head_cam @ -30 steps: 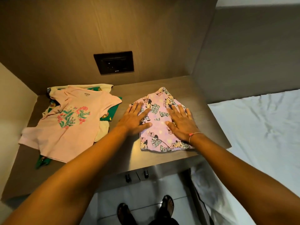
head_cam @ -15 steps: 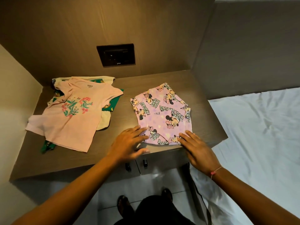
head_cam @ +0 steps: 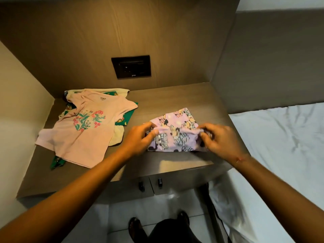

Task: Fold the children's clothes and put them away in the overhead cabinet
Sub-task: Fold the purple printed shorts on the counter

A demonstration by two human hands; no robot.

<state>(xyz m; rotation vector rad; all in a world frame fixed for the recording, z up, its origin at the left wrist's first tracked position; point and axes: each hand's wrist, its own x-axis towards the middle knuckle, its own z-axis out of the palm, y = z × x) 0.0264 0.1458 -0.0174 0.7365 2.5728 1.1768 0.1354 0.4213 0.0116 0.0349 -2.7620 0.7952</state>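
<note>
So the purple cartoon-print piece [head_cam: 175, 132] is mid-fold on the wooden counter [head_cam: 157, 95], right below the black wall socket [head_cam: 131, 66]. Left hand [head_cam: 138, 139] and right hand [head_cam: 220, 139] each pinch a corner of its near edge, carrying that edge back over the rest. It's a bit blurry, so I'd guess shorts, not certain. Progress-wise: 1 garment roughly halfway folded. Left of the socket, the pink flower tee [head_cam: 84, 127] lies flat and unfolded on top of at least 2 more pieces, green and cream. Nothing's stacked as finished, and the overhead cabinet isn't in frame, so most of the job is still ahead.
</note>
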